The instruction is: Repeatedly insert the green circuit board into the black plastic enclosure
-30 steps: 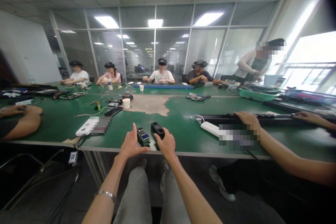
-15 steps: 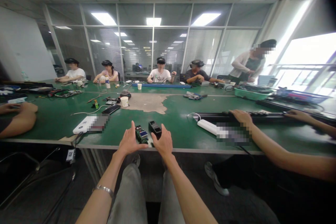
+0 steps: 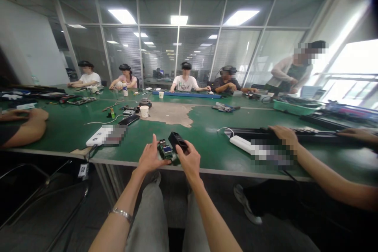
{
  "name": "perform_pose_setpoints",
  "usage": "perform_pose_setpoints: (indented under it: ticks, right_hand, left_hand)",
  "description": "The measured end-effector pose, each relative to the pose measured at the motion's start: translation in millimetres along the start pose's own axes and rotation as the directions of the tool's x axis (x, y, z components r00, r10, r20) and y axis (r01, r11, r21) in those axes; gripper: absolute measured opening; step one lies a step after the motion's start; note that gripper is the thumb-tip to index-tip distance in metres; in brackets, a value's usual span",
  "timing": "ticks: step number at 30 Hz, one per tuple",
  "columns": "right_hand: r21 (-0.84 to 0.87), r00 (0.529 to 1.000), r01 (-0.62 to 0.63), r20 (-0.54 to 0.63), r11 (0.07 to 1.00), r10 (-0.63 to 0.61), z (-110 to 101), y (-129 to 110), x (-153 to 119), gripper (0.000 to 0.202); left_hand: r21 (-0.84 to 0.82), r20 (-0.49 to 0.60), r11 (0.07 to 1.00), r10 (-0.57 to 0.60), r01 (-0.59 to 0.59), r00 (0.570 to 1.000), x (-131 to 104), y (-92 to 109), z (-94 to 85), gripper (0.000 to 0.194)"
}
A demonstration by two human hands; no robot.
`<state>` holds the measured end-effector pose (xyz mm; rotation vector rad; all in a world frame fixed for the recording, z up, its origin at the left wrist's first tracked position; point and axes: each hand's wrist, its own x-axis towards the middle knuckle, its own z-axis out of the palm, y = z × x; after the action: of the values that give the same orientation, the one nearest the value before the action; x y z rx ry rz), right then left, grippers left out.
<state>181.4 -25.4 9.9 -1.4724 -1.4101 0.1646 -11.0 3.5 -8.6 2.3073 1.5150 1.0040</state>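
My left hand is curled about a small green circuit board with a little blue screen. Its thumb runs along the board's near edge, and the index finger points upward. On the other side, my right hand grips a black plastic case between thumb and fingers. The case is tilted, and a hollow shows in it. Board and case are close together just above the table's near edge. The fingers behind the case are partly hidden.
Across the green table lie a white power strip, a phone, a paper cup and a white device. A co-worker's hand rests on a long black part at right. Several people sit opposite.
My right hand has lifted and turned the black case, so its hollow shows now. My left hand stays by the circuit board. The whole view has shifted slightly.
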Motion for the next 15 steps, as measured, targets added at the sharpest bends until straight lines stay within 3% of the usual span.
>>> perform_pose_setpoints:
  ticks: [7, 15]
  right_hand:
    - [0.002, 0.997, 0.062, 0.044, 0.998, -0.062, 3.9, -32.9, -11.3, 0.048]
    - [-0.153, 0.988, 0.139, 0.094, 0.978, -0.126, 8.4, -49.5, -20.5, 0.047]
  left_hand:
    - [0.004, -0.001, 1.0, 0.016, -0.016, 1.0, -1.3, 2.1, 0.0, 0.138]
    - [0.013, 0.017, 0.998, 0.056, -0.056, 0.998, -1.4, -3.1, 2.4, 0.124]
